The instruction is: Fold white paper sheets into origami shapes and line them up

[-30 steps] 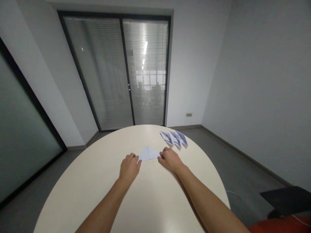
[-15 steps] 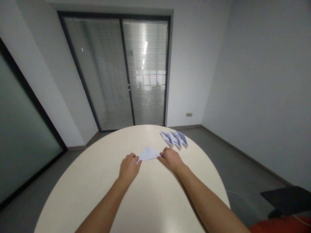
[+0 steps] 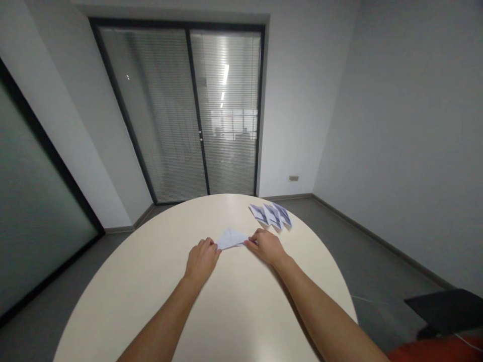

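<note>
A white sheet of paper folded into a triangle [image 3: 231,238] lies between my hands, its peak pointing away from me. My left hand [image 3: 202,259] pinches its left corner, and my right hand [image 3: 267,246] grips the right corner between thumb and fingers. Both corner tips are hidden by my fingers. Along the near edge the paper layers stand slightly apart toward the right. Beyond my right hand, several folded paper pieces [image 3: 272,215] with bluish-grey shaded faces lie in an overlapping row.
The round cream table [image 3: 151,281] carries all the paper. A black flat object, perhaps a chair part [image 3: 449,309], is at the lower right beside something red [image 3: 433,350]. Glass panels with blinds [image 3: 166,115] stand behind the table.
My left hand has shifted slightly to the right with its corner. The folded paper's near edge has parted a little on the right. My right hand has barely moved.
</note>
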{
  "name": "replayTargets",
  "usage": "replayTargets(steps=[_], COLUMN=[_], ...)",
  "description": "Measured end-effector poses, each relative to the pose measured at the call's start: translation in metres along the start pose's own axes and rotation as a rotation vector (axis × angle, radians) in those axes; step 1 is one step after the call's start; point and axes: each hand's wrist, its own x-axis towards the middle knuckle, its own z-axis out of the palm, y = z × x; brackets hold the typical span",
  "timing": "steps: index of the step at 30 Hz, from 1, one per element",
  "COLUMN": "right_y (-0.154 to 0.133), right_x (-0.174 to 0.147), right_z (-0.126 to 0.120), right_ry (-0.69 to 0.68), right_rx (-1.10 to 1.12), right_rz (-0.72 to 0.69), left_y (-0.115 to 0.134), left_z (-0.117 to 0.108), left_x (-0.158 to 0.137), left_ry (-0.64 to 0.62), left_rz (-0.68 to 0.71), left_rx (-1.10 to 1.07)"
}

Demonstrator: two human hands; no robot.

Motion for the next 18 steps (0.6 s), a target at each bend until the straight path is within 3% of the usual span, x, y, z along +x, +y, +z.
replayTargets(steps=[18], right_y=[-0.0006], right_x=[-0.0004], right_z=[0.0013], right_ry=[0.017], right_rx=[0.021], right_rz=[-0.013], left_y=[-0.0024], left_z=[0.0035], left_x=[0.0008], left_ry=[0.035], left_rz=[-0.055], left_rx=[-0.057])
